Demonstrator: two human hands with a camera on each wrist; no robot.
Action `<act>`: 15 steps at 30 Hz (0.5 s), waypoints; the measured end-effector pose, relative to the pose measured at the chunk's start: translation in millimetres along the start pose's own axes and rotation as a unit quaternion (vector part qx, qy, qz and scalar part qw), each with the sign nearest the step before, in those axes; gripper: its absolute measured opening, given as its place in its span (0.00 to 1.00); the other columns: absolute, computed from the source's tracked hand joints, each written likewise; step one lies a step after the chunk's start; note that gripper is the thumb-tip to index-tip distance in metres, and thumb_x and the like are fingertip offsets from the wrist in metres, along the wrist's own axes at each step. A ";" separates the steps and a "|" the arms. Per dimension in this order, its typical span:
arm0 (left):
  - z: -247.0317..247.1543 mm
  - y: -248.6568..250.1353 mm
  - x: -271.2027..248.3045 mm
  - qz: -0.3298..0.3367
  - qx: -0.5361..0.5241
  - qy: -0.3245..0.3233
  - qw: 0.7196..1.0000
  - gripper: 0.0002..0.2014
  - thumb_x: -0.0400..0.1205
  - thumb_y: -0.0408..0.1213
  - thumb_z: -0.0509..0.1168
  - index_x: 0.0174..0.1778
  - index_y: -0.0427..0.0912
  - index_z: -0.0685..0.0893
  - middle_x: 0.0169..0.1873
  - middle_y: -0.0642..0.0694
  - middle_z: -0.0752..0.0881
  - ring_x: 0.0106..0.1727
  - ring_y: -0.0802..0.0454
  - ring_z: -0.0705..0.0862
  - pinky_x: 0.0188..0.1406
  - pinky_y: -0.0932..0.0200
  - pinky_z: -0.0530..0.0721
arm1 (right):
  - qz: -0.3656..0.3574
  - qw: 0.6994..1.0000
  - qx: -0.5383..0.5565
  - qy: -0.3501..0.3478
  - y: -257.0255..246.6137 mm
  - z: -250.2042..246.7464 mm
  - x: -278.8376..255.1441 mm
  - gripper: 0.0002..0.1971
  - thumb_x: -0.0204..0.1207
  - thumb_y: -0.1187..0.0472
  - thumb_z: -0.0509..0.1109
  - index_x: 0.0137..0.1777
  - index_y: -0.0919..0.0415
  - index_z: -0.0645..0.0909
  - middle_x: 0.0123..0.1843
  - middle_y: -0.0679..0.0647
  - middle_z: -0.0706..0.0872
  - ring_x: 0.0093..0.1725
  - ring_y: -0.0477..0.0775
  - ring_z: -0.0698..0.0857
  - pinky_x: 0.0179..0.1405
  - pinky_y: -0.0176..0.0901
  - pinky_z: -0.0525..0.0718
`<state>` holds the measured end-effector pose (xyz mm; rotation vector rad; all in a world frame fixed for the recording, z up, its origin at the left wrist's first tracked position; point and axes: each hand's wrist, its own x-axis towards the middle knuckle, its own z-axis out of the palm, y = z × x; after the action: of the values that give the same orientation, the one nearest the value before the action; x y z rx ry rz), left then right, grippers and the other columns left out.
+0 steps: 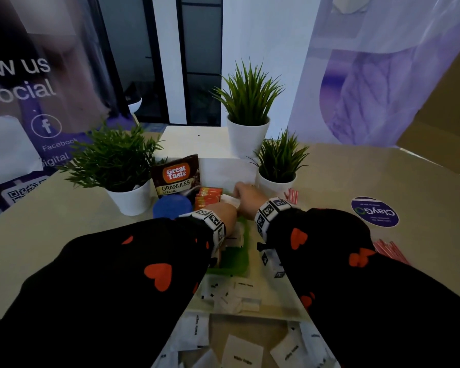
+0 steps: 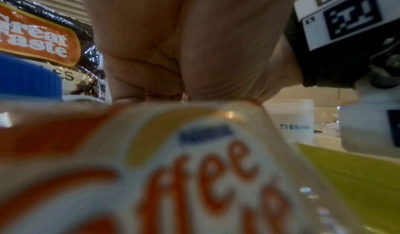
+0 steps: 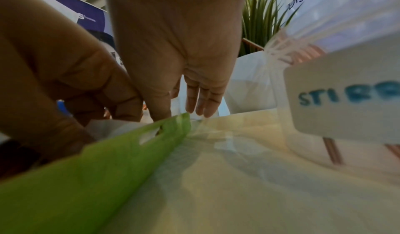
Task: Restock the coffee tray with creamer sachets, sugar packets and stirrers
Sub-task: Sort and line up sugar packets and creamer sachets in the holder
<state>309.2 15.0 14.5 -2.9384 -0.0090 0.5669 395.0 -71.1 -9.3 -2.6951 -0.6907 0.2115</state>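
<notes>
- Left hand [image 1: 225, 212]: lies over the far end of the green tray [image 1: 243, 257], next to the orange creamer sachets [image 1: 207, 196]. The right wrist view shows its fingers curled, apparently on a white packet; what they hold cannot be told for certain.
- Right hand [image 1: 246, 199]: reaches past the left hand to the tray's far rim. In the right wrist view its fingers [image 3: 202, 99] point down, nearly straight, with the tips at the tray's edge; no grasp is visible.
- Creamer sachets: one fills the foreground of the left wrist view, blurred, just below the left hand.
- Sugar packets [image 1: 239, 349]: white, labelled "White Sugar", lying loose on the table [image 1: 64, 227] at the near edge, in front of the tray; several more lie nearer the tray.
- Stirrers [image 1: 391, 251]: red-and-white, lying on the table to the right of the right sleeve. Others stand in a white container [image 3: 346, 101] lettered "STIRR…", beside the tray.
- Background: a Great Taste coffee pouch [image 1: 177, 175], a blue lid [image 1: 171, 207] and three potted plants [image 1: 250, 102] stand beyond the tray.
</notes>
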 end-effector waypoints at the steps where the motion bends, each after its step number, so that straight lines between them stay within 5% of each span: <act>1: 0.4 -0.6 -0.8 0.005 -0.009 0.014 1.000 0.15 0.88 0.32 0.60 0.70 0.35 0.82 0.67 0.37 0.84 0.67 0.42 0.84 0.61 0.56 0.81 | -0.008 1.000 0.003 -0.003 -0.5 -0.2 0.5 0.16 0.74 0.64 0.76 0.52 0.54 0.72 0.57 0.61 0.82 0.53 0.63 0.82 0.47 0.49 0.78; 5: -1.2 1.5 -6.6 -0.002 -0.057 0.019 0.998 0.16 0.89 0.30 0.59 0.71 0.32 0.80 0.68 0.36 0.83 0.69 0.41 0.82 0.65 0.54 0.79 | -0.034 0.999 0.017 0.017 -2.5 -5.0 -0.5 0.11 0.77 0.59 0.73 0.52 0.58 0.73 0.52 0.62 0.82 0.50 0.63 0.82 0.47 0.52 0.78; 11: 5.0 -3.7 -4.8 0.006 -0.089 0.053 0.995 0.14 0.88 0.31 0.60 0.68 0.33 0.82 0.66 0.37 0.84 0.66 0.41 0.84 0.60 0.54 0.80 | -0.051 0.998 0.001 0.037 -3.9 -1.2 5.0 0.12 0.79 0.64 0.72 0.49 0.53 0.70 0.48 0.54 0.80 0.47 0.59 0.80 0.40 0.46 0.72; 15: 3.7 -7.8 -2.7 0.001 -0.118 0.093 0.989 0.14 0.87 0.31 0.61 0.68 0.36 0.82 0.64 0.39 0.85 0.64 0.43 0.85 0.55 0.57 0.79 | -0.037 0.997 0.039 0.046 -1.8 1.8 2.8 0.15 0.77 0.70 0.70 0.57 0.54 0.73 0.56 0.56 0.78 0.52 0.57 0.78 0.48 0.46 0.74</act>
<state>305.5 23.2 13.2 -3.2098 -0.0565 0.3072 396.2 -67.7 -10.5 -2.5819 -0.7387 0.0937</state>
